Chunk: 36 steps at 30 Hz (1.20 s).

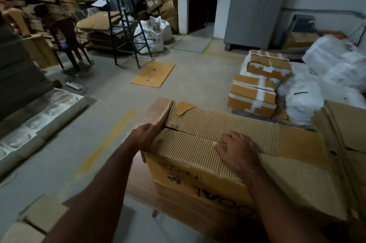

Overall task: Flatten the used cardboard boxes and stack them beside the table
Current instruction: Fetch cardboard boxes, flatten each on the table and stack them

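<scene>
Head view: a cardboard box (227, 155) sits still unflattened on a wooden table (158, 105), filling the frame from centre toward 4 o'clock. The left hand (143, 137) grips the upright end flap (163, 119) at the box's 9 o'clock edge. The right hand (235, 149) presses flat, fingers spread, on the closed top flaps. Flattened cardboard (344, 134) lies at 3 o'clock.

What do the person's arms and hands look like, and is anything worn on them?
Both forearms are bare: no sleeves show. The left hand and right hand wear no gloves. No watch, ring or bracelet is visible in this dim, slightly blurred view.
</scene>
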Motion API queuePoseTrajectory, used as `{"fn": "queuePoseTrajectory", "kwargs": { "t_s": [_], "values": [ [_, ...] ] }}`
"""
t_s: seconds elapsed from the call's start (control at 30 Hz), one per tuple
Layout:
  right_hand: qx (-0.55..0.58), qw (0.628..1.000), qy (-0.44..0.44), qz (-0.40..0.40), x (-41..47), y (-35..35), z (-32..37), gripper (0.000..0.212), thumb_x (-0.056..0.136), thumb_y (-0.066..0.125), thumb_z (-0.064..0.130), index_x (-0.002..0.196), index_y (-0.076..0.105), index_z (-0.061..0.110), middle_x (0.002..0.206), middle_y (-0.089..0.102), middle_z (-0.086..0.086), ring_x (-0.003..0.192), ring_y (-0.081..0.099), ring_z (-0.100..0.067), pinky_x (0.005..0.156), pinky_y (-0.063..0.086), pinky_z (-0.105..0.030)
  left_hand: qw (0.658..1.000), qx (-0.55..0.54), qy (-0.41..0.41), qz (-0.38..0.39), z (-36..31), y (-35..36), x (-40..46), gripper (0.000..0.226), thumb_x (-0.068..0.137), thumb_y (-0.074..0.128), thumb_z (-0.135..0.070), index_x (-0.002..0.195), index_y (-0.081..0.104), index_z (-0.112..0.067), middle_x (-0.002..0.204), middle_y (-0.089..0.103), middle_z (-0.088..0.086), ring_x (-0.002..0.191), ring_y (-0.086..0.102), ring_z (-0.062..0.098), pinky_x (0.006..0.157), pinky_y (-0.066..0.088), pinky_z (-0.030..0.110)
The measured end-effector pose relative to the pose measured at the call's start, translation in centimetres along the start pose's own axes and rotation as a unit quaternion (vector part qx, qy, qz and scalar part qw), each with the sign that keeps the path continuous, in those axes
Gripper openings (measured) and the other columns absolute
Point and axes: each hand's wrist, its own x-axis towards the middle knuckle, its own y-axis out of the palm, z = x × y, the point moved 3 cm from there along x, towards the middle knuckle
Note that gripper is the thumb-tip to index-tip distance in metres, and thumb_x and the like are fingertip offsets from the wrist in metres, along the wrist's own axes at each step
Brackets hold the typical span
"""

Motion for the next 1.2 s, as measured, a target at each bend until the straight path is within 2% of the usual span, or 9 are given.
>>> {"fn": "queuePoseTrajectory", "kwargs": {
  "t_s": [0.1, 0.27, 0.37, 0.5, 0.63, 0.7, 0.8, 1.03, 1.2],
  "values": [
    [0.01, 1.0, 0.016, 0.022, -0.3, -0.2, 0.7, 0.06, 0.104, 0.033, 0.062, 0.145, 0.054, 0.024, 0.153, 0.049, -0.003, 0.14, 0.042, -0.025, 0.114, 0.037, -0.047, 1.0, -0.023, 0.011, 0.006, 0.0, -0.9, 1.4, 0.062, 0.1, 0.047, -0.06, 0.134, 0.064, -0.011, 0.136, 0.06, 0.022, 0.12, 0.059, 0.035, 0.102, 0.051, 0.048],
    [0.03, 0.997, 0.06, -0.034, -1.2, -5.9, 2.7, 0.05, 0.104, 0.036, 0.06, 0.091, 0.065, 0.022, 0.084, 0.065, 0.001, 0.082, 0.062, -0.023, 0.078, 0.043, -0.036, 0.985, -0.11, -0.001, 0.133, -4.1, -3.7, 3.1, 0.066, 0.103, 0.032, -0.065, 0.139, 0.056, -0.015, 0.139, 0.055, 0.013, 0.118, 0.053, 0.031, 0.084, 0.049, 0.04],
    [0.056, 0.99, 0.057, -0.118, -2.6, -11.1, 4.1, 0.049, 0.105, 0.041, 0.051, 0.081, 0.068, 0.018, 0.072, 0.064, -0.001, 0.07, 0.064, -0.024, 0.066, 0.05, -0.033, 0.97, -0.098, -0.015, 0.221, -5.7, -5.3, 3.6, 0.072, 0.096, 0.029, -0.075, 0.14, 0.054, -0.025, 0.139, 0.054, 0.009, 0.121, 0.053, 0.033, 0.087, 0.051, 0.048],
    [0.128, 0.987, -0.01, 0.091, -6.5, -14.0, 5.7, 0.031, 0.089, 0.072, 0.054, 0.104, 0.075, 0.026, 0.089, 0.077, 0.008, 0.07, 0.069, 0.001, 0.075, 0.058, -0.031, 0.951, 0.022, 0.016, 0.307, -6.0, -4.1, 3.1, 0.121, 0.05, 0.05, -0.104, 0.147, 0.048, -0.032, 0.154, 0.043, 0.0, 0.139, 0.039, 0.034, 0.098, 0.045, 0.05],
    [0.097, 0.979, 0.022, 0.175, -10.3, -8.0, 7.0, 0.087, 0.074, 0.085, 0.055, 0.149, 0.045, 0.036, 0.152, 0.049, 0.007, 0.133, 0.049, -0.015, 0.111, 0.041, -0.046, 0.905, 0.15, 0.158, 0.366, -4.4, -0.6, 1.4, 0.113, 0.05, 0.073, -0.09, 0.148, 0.043, -0.041, 0.158, 0.034, -0.008, 0.143, 0.033, 0.023, 0.116, 0.033, 0.056],
    [0.036, 0.989, 0.067, 0.128, -11.0, -4.1, 7.2, 0.095, 0.075, 0.081, 0.06, 0.154, 0.036, 0.036, 0.161, 0.035, 0.004, 0.146, 0.033, -0.021, 0.116, 0.025, -0.05, 0.88, 0.278, 0.226, 0.312, -2.3, 1.2, 1.2, 0.123, 0.05, 0.071, -0.092, 0.155, 0.03, -0.041, 0.167, 0.012, -0.006, 0.153, 0.011, 0.033, 0.121, 0.019, 0.061],
    [-0.028, 0.993, 0.098, 0.066, -11.3, 0.4, 6.9, 0.069, 0.085, 0.07, 0.061, 0.143, 0.045, 0.033, 0.146, 0.05, 0.004, 0.136, 0.043, -0.02, 0.114, 0.024, -0.047, 0.835, 0.431, 0.286, 0.186, 0.2, 2.7, 0.1, 0.125, 0.053, 0.069, -0.091, 0.157, 0.02, -0.042, 0.169, -0.008, -0.003, 0.151, -0.021, 0.045, 0.114, 0.013, 0.076],
    [-0.068, 0.992, 0.102, -0.037, -10.4, 2.3, 8.7, 0.038, 0.091, 0.065, 0.055, 0.119, 0.059, 0.031, 0.116, 0.067, 0.005, 0.109, 0.059, -0.022, 0.094, 0.034, -0.042, 0.825, 0.472, 0.301, 0.079, 2.0, 2.0, -1.3, 0.083, 0.074, 0.07, -0.072, 0.144, 0.047, -0.033, 0.168, 0.017, 0.006, 0.154, -0.014, 0.041, 0.115, 0.024, 0.07],
    [-0.022, 0.993, 0.109, 0.029, -8.9, 1.9, 10.8, 0.061, 0.095, 0.038, 0.076, 0.129, 0.06, 0.03, 0.128, 0.066, 0.001, 0.12, 0.057, -0.024, 0.1, 0.036, -0.047, 0.836, 0.475, 0.262, 0.084, 3.3, -0.1, 0.3, 0.1, 0.067, 0.075, -0.074, 0.152, 0.037, -0.036, 0.17, 0.004, 0.005, 0.153, -0.017, 0.038, 0.112, 0.01, 0.079]
  ]
}}
